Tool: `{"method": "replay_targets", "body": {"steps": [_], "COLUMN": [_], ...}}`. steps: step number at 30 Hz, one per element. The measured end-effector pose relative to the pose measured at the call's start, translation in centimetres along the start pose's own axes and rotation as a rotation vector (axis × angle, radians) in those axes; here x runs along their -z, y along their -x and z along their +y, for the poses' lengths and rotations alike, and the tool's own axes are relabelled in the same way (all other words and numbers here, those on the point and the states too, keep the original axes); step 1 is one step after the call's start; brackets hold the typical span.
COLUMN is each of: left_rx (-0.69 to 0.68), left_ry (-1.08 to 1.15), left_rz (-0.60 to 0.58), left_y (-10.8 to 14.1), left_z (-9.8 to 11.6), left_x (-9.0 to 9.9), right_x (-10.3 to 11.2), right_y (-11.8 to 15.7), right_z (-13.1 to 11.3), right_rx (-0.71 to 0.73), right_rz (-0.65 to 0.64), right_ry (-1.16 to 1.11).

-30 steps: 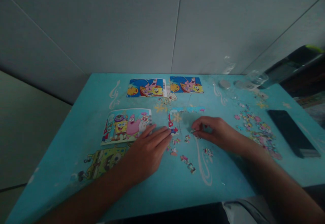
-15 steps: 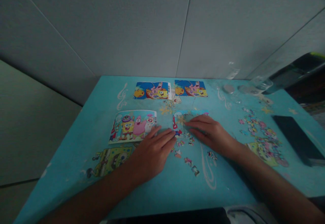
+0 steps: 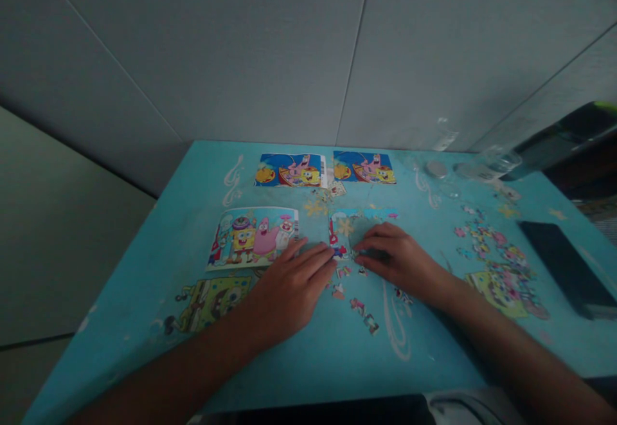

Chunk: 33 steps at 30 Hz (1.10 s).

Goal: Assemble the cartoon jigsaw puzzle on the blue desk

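Observation:
A partly assembled jigsaw puzzle (image 3: 333,235) lies mid-table, its left side and top strip joined. My left hand (image 3: 294,287) rests flat with fingers extended, their tips at the puzzle's lower left corner. To the right, my right hand (image 3: 388,251) is pinched around a small puzzle piece (image 3: 355,254) just beside the joined left strip; the fingers partly hide it. Several loose puzzle pieces (image 3: 357,306) are scattered below. Left of the puzzle is the picture card (image 3: 263,238) with cartoon characters, its lower right corner behind my left hand.
At the back lie a blue picture card (image 3: 289,171) and a matching blue puzzle (image 3: 365,168). A pile of puzzle pieces (image 3: 499,245) is on the right, beside a dark flat phone-like object (image 3: 569,267). Clear jars (image 3: 499,161) stand at the back right against the wall.
My right hand has shifted slightly down, and its fingertips have closed together around a piece near the puzzle's left strip. My left hand stays in place.

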<state>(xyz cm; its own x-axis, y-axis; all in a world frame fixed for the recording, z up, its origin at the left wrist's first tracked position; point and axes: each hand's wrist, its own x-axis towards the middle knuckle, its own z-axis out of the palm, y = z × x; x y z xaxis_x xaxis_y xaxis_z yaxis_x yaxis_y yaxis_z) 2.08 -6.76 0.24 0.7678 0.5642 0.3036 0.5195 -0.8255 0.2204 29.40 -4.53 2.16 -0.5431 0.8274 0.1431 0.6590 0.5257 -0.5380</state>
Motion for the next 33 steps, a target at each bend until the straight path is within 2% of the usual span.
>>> {"method": "replay_targets", "body": {"steps": [17, 26, 33], "left_rx": [0.012, 0.019, 0.022], "left_ry": [-0.018, -0.036, -0.049], "left_rz": [-0.003, -0.004, -0.006], "left_y": [-0.4, -0.9, -0.8], "left_z": [0.0, 0.1, 0.0], "left_x": [-0.6, -0.4, -0.6], "right_x": [-0.2, -1.0, -1.1], "right_y": [-0.1, -0.2, -0.1], "right_z": [-0.2, -0.1, -0.4], "right_rx": [-0.018, 0.031, 0.050], "right_rz": [0.015, 0.051, 0.018], "right_ry": [-0.054, 0.005, 0.116]}}
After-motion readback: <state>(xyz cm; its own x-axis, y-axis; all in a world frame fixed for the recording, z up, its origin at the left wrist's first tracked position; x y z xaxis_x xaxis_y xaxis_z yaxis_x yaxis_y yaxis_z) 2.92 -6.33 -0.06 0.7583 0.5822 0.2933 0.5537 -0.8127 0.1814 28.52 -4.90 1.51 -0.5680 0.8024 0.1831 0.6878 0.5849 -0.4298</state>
